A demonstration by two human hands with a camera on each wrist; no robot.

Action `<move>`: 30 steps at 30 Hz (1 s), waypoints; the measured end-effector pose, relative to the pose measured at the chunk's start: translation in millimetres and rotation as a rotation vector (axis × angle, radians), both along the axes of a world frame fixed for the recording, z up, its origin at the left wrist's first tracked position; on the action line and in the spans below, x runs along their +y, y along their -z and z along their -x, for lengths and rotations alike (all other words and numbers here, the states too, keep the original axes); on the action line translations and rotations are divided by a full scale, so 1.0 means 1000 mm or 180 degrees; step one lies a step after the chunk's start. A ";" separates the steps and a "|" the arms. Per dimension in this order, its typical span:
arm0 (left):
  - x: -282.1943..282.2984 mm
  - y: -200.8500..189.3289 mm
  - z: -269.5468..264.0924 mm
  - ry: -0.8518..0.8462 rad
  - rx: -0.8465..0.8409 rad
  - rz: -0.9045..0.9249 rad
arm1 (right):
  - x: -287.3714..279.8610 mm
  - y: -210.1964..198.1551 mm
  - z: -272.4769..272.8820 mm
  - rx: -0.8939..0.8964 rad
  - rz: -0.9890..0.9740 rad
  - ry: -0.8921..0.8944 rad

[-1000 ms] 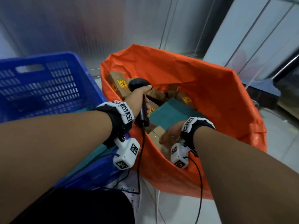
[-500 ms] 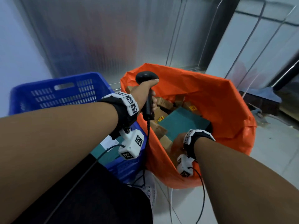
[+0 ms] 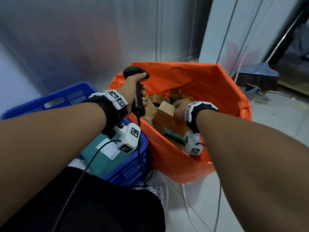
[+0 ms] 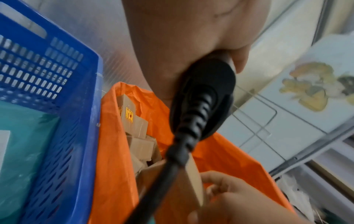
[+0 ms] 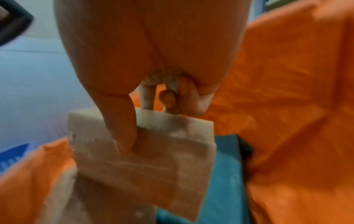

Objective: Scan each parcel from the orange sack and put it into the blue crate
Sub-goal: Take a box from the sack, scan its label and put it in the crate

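My right hand (image 3: pixel 179 108) grips a small brown cardboard parcel (image 3: pixel 164 112) just above the open orange sack (image 3: pixel 209 91); the thumb lies across the parcel's (image 5: pixel 143 159) near face in the right wrist view. My left hand (image 3: pixel 133 91) holds the black barcode scanner (image 3: pixel 135 72) upright over the sack's left rim, its cable (image 4: pixel 172 163) hanging down. More cardboard parcels (image 4: pixel 134 124) and a teal package (image 5: pixel 226 174) lie inside the sack. The blue crate (image 3: pixel 70 97) stands left of the sack with a teal labelled parcel (image 3: pixel 100 151) in it.
A frosted wall panel rises behind the crate and sack. A broom head (image 3: pixel 257 77) and dustpan lie on the tiled floor at the right. Thin cables (image 3: pixel 189 206) trail over the floor in front of the sack.
My right hand has lifted a brown parcel up out of the sack. The left hand has held the scanner over the sack's left rim. The head view has tilted upward.
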State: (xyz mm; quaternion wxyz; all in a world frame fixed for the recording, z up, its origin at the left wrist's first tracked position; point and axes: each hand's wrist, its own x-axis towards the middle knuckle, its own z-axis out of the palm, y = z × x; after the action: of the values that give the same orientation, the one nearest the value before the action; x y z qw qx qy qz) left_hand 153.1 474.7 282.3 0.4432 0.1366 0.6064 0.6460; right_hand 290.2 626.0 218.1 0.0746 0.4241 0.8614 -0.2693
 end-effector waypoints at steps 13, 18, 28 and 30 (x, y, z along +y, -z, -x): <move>-0.150 -0.106 0.123 -0.1038 0.0507 -0.0195 | -0.146 -0.185 0.144 0.2204 -0.1650 -0.1135; -0.224 -0.104 0.145 -0.1239 0.0488 -0.0119 | -0.199 -0.163 0.182 0.2920 -0.1754 -0.1457; -0.289 -0.062 0.181 -0.1466 0.0071 -0.0384 | -0.256 -0.100 0.263 0.3195 -0.0482 -0.2411; -0.293 -0.065 0.187 -0.1588 0.0030 -0.0576 | -0.259 -0.107 0.274 0.3194 0.0144 -0.2305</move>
State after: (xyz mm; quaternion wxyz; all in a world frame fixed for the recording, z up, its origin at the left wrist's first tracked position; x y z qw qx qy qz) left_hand -34.4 181.3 347.2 0.2535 0.0250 0.5631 0.7862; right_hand 16.1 367.4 325.2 -0.2439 -0.0753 0.8749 -0.4117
